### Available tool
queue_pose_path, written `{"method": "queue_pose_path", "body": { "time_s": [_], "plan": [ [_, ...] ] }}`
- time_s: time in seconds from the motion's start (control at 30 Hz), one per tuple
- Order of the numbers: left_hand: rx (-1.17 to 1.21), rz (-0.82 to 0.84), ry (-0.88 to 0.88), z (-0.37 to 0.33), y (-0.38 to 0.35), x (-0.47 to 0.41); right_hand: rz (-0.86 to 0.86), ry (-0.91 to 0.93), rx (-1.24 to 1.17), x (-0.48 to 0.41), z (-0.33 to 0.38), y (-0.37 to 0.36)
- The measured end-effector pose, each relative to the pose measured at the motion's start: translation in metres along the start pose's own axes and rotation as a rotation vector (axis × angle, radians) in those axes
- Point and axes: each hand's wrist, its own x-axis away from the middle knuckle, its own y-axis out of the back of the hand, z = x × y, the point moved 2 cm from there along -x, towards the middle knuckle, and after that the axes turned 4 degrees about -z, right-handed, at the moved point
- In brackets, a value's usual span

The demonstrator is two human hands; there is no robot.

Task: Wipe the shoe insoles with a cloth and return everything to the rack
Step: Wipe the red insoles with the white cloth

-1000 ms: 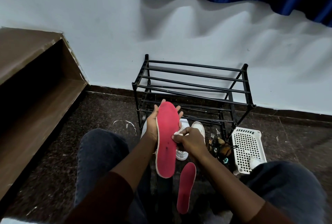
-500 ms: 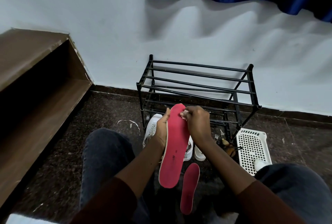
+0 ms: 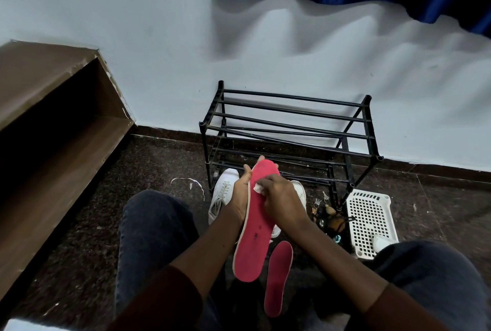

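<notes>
Pink insole gripped upright in left hand; right hand pinches white cloth vs its upper part.

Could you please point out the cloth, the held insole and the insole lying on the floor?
cloth (image 3: 258, 187): head view, its visible white corner.
held insole (image 3: 252, 248): head view, its pink middle.
floor insole (image 3: 277, 280): head view, its middle.

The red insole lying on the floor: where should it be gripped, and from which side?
Probably pinch the floor insole at its near end, coming from above and the right: it lies flat and thin, lengthwise between the knees, and the held insole hangs close along its left.
</notes>
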Motion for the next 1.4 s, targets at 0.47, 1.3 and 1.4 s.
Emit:
{"method": "queue_pose_path", "body": {
  "time_s": [0.47,1.3,1.4],
  "plan": [
    [-0.151,-0.081,0.037,-0.003,-0.003,0.003,-0.103,-0.129,-0.19,-0.017,0.003,0.01],
    [-0.217,-0.117,0.154,0.007,-0.006,0.004,-0.216,-0.277,-0.194,-0.018,-0.015,0.015],
    [-0.199,-0.101,0.175,0.008,-0.005,0.006,-0.288,-0.289,-0.125,-0.023,-0.02,0.016]
  ]
}}
